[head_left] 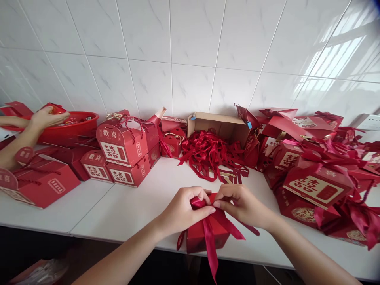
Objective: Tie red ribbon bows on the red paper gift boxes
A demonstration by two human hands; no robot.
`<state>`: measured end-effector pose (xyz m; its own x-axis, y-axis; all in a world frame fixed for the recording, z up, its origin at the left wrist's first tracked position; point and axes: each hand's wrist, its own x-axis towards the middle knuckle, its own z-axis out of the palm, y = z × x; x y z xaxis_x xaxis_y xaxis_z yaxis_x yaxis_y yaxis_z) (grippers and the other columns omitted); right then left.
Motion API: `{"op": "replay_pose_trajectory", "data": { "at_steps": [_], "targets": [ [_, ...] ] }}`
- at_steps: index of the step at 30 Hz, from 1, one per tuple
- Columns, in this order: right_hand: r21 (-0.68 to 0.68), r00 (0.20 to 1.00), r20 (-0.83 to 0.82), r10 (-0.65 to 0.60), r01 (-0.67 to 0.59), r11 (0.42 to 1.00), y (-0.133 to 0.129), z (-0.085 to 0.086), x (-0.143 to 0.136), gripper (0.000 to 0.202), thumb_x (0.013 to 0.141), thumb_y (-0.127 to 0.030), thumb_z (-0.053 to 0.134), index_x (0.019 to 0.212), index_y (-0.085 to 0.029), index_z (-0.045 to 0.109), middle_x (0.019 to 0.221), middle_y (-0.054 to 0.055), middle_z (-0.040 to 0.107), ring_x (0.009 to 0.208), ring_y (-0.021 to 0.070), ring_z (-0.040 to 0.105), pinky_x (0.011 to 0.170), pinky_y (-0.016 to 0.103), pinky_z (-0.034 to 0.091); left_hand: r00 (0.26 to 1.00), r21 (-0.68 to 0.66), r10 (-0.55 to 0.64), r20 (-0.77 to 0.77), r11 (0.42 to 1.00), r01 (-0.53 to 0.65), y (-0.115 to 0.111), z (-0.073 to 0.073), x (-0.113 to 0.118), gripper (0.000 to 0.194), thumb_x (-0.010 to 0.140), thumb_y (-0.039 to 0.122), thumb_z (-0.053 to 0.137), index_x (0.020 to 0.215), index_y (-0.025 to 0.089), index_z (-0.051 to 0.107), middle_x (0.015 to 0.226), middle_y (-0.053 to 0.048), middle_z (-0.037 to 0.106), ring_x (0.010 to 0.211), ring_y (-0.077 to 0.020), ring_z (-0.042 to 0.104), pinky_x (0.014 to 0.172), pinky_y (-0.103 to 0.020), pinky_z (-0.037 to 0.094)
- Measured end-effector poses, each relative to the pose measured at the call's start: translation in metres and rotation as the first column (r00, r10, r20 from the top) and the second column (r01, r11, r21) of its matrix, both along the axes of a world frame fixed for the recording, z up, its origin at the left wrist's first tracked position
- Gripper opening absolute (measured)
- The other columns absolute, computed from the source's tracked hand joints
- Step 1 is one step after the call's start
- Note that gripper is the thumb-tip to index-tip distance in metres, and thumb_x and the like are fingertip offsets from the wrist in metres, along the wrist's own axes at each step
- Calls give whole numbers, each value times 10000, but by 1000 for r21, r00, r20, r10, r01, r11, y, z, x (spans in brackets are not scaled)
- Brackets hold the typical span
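Observation:
A small red box [208, 234] stands at the front edge of the white table, with a red ribbon [210, 243] at its top. The ribbon's two tails hang over the box, one dropping below the table edge. My left hand [185, 209] is closed on a loop of the ribbon, thumb and fingers pinched. Close beside it, my right hand [239, 204] pinches the ribbon at the top of the box. The fingertips of both hands nearly meet, and the knot area between them is partly hidden.
Loose red ribbons [210, 152] spill from an open cardboard box [219, 122] by the wall. Red gift boxes [123, 144] are stacked on the left, with many ribboned ones [319, 184] on the right. At far left, another person's hands [44, 118] hold a red packet over a red basin [92, 118].

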<state>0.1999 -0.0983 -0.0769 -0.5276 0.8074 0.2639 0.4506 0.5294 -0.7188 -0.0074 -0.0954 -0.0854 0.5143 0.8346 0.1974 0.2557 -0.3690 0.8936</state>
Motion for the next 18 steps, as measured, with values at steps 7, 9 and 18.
{"op": "replay_pose_trajectory", "data": {
  "at_steps": [7, 9, 18],
  "targets": [
    [-9, 982, -112, -151, 151, 989, 0, -18, -3, 323, 872, -406, 589, 661, -163, 608, 633, 15, 562, 593, 122, 460, 549, 249, 367, 997, 33, 66, 31, 997, -67, 3, -6, 2, 374, 765, 282, 682, 561, 221, 374, 770, -31, 734, 1113, -277, 649, 911, -360, 514],
    [11, 978, -122, -172, 175, 985, 0, -21, -2, 344, 876, -419, 578, 642, -167, 576, 619, 10, 546, 584, 122, 448, 545, 250, 360, 997, 36, 72, 22, 997, -73, 2, -7, 1, 412, 766, 295, 677, 555, 226, 330, 760, -29, 731, 1124, -286, 644, 921, -369, 512],
    [73, 988, -73, -134, 139, 988, -3, -24, 5, 374, 906, -449, 552, 648, -179, 570, 634, 12, 578, 589, 121, 492, 556, 239, 392, 998, 28, 61, -7, 998, -61, 2, -10, -1, 459, 781, 305, 672, 556, 235, 278, 696, -35, 700, 1189, -290, 607, 913, -359, 501]
  ]
}}
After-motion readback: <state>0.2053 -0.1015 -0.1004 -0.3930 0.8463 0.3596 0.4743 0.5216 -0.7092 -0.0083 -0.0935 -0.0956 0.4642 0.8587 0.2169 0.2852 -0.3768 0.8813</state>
